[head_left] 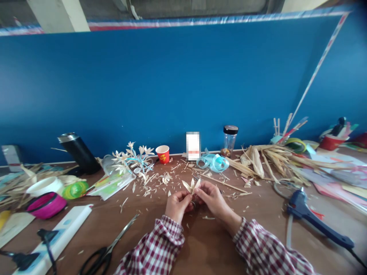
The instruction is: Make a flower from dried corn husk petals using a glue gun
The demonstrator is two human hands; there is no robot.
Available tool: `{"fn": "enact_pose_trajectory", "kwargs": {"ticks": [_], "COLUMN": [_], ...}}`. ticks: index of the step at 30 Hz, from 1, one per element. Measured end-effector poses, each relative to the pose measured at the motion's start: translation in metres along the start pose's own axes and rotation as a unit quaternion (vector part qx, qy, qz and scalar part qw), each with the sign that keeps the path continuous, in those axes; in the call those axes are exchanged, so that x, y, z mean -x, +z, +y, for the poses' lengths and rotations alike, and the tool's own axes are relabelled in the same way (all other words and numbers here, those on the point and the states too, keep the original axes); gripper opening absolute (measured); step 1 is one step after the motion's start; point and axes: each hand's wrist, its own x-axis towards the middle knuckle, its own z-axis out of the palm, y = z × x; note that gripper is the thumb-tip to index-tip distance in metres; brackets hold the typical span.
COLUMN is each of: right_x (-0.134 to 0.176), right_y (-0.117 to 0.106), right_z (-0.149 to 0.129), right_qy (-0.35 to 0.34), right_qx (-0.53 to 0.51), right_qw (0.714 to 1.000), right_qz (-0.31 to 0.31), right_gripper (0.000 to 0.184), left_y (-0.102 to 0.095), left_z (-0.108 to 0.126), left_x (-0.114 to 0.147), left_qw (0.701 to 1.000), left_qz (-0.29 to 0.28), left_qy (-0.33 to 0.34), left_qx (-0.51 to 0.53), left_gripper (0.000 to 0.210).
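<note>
Between my two hands is a small pale flower [192,186] with pointed petals, which look like dried husk. My left hand [178,203] pinches it low down at its base. My right hand [211,196] closes thumb and fingers on its right-hand petal side. The flower's underside is hidden behind my fingers. Small husk scraps [164,178] lie scattered on the brown table [200,244] beyond my hands. Black-handled scissors [109,248] rest to the left of my left forearm, and a blue glue gun [315,221] lies to the right.
Finished-looking husk flowers on blue stems [137,158] stand beside a red paper cup [163,154]. Light-blue ribbon [215,162] and a lidded jar [229,139] are behind my hands. Dried husks [258,160] pile at right. A power strip [67,229] and black flask [78,152] are left.
</note>
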Motion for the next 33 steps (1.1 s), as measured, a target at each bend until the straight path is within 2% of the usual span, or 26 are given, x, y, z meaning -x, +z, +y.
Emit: {"fn": "enact_pose_trajectory", "kwargs": {"ticks": [6,18,33], "right_x": [0.001,0.001,0.004], "right_y": [0.002,0.001,0.003], "right_z": [0.002,0.003,-0.008], "right_qy": [-0.026,-0.016,-0.027], "right_qx": [0.028,0.069,0.135], "right_qw": [0.999,0.997,0.991], "right_qz": [0.007,-0.005,0.002], "right_gripper": [0.031,0.034,0.029], "left_y": [-0.001,0.003,0.002], "left_z": [-0.001,0.006,0.002], "left_x": [-0.001,0.004,0.003], "left_qw": [1.0,1.0,1.0], "left_qz": [-0.013,-0.004,-0.004], "left_qy": [-0.001,-0.009,-0.006], "left_qx": [-0.006,0.002,0.0], "left_gripper": [0.039,0.039,0.037]}}
